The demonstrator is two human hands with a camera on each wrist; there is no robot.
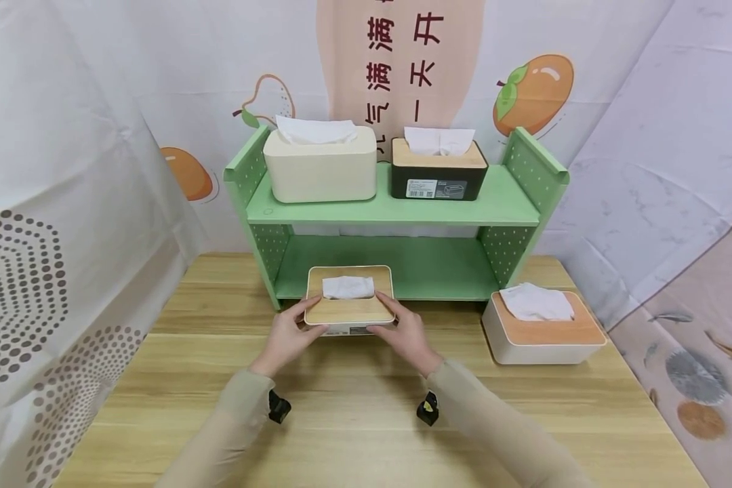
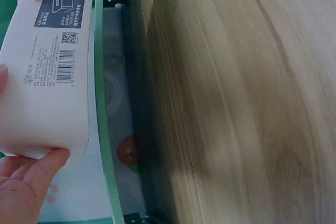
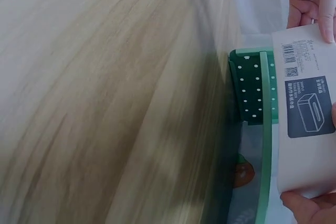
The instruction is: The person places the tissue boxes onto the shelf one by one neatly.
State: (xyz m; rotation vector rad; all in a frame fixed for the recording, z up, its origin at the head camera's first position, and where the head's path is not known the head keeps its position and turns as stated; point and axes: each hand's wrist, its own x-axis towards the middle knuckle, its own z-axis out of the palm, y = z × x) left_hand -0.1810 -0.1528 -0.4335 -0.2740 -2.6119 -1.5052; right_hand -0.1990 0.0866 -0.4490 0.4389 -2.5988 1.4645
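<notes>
Both hands grip a white tissue box (image 1: 349,308) with a light wooden lid and a tissue poking from its slot. My left hand (image 1: 287,337) holds its left side, thumb on the front face and fingers at the lid's edge. On the opposite side my right hand (image 1: 407,337) holds it the same way. The box overlaps the front of the green shelf's lower board (image 1: 439,271) in the head view. Its labelled side, with a barcode, shows in the left wrist view as a white panel (image 2: 47,103) and in the right wrist view as well.
On the upper board (image 1: 341,215) stand a cream tissue box (image 1: 323,169) at left and a black tissue box (image 1: 436,177) with a wooden lid at right. Another white tissue box (image 1: 545,352) with an orange-brown lid sits on the wooden table (image 1: 354,434), right of the shelf.
</notes>
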